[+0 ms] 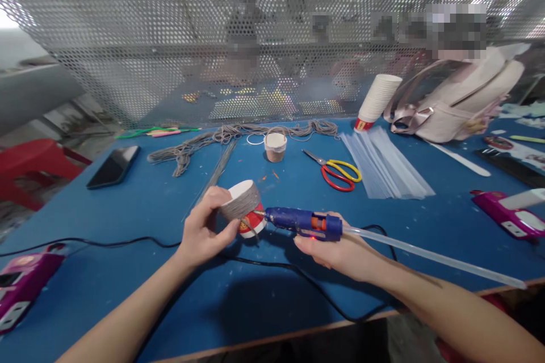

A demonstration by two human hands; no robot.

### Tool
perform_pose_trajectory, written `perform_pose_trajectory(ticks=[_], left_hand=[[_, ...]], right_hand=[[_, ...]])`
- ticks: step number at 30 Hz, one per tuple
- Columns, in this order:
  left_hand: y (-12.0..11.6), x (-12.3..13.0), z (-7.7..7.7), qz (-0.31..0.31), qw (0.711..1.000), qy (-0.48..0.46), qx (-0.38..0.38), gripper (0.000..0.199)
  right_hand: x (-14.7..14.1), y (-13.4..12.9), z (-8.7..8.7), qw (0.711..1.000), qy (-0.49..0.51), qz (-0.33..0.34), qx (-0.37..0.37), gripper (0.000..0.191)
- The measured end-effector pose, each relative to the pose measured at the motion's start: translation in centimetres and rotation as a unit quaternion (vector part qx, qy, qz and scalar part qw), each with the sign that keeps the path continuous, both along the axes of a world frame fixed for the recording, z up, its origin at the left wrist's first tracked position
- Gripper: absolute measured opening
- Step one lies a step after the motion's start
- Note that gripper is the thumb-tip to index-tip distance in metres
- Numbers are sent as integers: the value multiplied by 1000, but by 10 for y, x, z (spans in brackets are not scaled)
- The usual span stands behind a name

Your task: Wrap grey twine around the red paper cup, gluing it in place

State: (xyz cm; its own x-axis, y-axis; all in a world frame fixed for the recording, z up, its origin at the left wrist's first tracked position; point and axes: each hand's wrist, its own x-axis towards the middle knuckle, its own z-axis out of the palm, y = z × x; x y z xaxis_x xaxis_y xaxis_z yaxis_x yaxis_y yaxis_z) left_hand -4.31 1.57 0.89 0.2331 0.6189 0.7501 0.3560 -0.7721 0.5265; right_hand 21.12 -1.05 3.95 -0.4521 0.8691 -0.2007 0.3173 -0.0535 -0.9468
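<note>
My left hand (208, 227) is closed on a paper cup (243, 204), tilted on its side with its white mouth toward the upper left. Grey cord is wrapped round the cup's upper part; the red printed band near its base is bare, and a loose cord end hangs there. In my right hand (336, 252) is a blue hot glue gun (300, 222), its nozzle at the red band by the edge of the cord. A long clear glue stick (438, 261) sticks out of the gun's back, and a small light glows on its underside.
Behind the cup lie a grey cord bundle (225, 135), a small covered cup (275, 147) and scissors (340, 173). Clear strips (385, 164), stacked paper cups (378, 99) and a bag (460, 96) stand right. A phone (114, 167) lies left; a black cable (293, 266) crosses the blue table.
</note>
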Motion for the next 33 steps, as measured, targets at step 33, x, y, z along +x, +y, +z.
perform_pose_trajectory(ticks=[33], left_hand=[[0,-1,2,11,1000,-4,-2,18]], right_hand=[[3,4,3,999,-19,8,-27,30]])
